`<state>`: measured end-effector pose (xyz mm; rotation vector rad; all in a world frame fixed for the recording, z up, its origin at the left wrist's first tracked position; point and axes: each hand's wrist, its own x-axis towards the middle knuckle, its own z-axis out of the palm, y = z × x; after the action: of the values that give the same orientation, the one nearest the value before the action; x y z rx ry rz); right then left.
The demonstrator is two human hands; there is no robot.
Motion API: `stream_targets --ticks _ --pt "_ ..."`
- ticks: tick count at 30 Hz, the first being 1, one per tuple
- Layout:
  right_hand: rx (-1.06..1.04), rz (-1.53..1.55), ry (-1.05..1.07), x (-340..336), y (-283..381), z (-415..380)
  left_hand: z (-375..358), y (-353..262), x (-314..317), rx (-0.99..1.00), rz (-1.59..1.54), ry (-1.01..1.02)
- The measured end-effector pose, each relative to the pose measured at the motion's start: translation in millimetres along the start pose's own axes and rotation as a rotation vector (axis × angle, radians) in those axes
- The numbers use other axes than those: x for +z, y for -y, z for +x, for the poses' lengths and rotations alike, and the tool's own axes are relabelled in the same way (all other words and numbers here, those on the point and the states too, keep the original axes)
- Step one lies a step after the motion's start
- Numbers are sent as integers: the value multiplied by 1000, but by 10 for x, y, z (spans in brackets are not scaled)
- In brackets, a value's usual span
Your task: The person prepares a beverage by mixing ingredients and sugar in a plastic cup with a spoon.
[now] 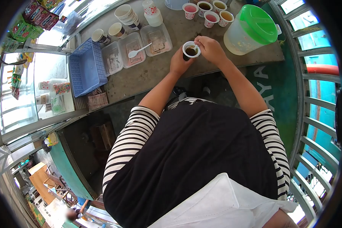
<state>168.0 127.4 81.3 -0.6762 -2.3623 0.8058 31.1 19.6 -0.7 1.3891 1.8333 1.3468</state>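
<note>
My left hand [181,62] is wrapped round a small white-rimmed cup [191,49] of dark liquid, near the counter's front edge. At the cup's right rim, the fingers of my right hand [211,49] are pinched together; what they hold, if anything, is too small to make out. Behind the cup stand several small cups of pink, dark and amber liquid, among them a pink one [210,19]. To their right is a clear pitcher [237,36] with a green lid [258,24]. Left of my hands, a white spoon [140,50] lies across the plastic tubs [155,40].
A blue basket [88,68] sits at the counter's left end. Stacked paper cups [127,17] and a small bottle [152,15] stand at the back of the grey counter [140,78]. Metal bars [319,98] rise at the right. A person [73,214] is far off at lower left.
</note>
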Motion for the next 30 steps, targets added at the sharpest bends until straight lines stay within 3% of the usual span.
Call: stream_targets --ticks 4,10,12,14,16,17,19,20,22,23,25,26,28,29,30 --pt "27 50 16 25 -15 -43 1 19 3 -22 -25 11" --pt "250 48 -146 -334 311 -83 -16 52 14 18 -33 -23" --pt "170 -38 -335 -646 397 -172 -27 72 62 47 -116 -99" --pt "-57 -153 -693 -1007 292 -296 -36 98 66 63 -182 -152" --pt "-13 -8 -967 -1349 -62 -393 -41 50 23 21 -155 -115" --pt "-14 -14 -971 -1490 -279 -419 -40 28 11 -23 -127 -76" --pt "479 496 -1186 -1662 -609 -425 -31 59 7 19 -115 -59" --pt "473 493 -1190 -1686 -693 -434 -24 81 11 55 -96 -49" --pt "766 653 -1136 -1710 -778 -390 -10 92 8 69 -121 -43" --pt "761 654 -1134 -1737 -827 -348 -10 102 4 75 -143 -34" --pt "511 970 -868 -1847 -1094 -287 -8 41 -32 75 -114 -25" --pt "510 970 -867 -1960 -1497 -281 -9 17 -44 73 -86 -10" --pt "240 488 -536 -2185 -2366 -306 -6 5 -49 70 -69 -8" --pt "239 486 -537 -2216 -2224 -278 -4 2 -48 66 -51 -4" --pt "337 854 -436 -2263 -1913 -201 -4 6 -46 69 -52 -4"
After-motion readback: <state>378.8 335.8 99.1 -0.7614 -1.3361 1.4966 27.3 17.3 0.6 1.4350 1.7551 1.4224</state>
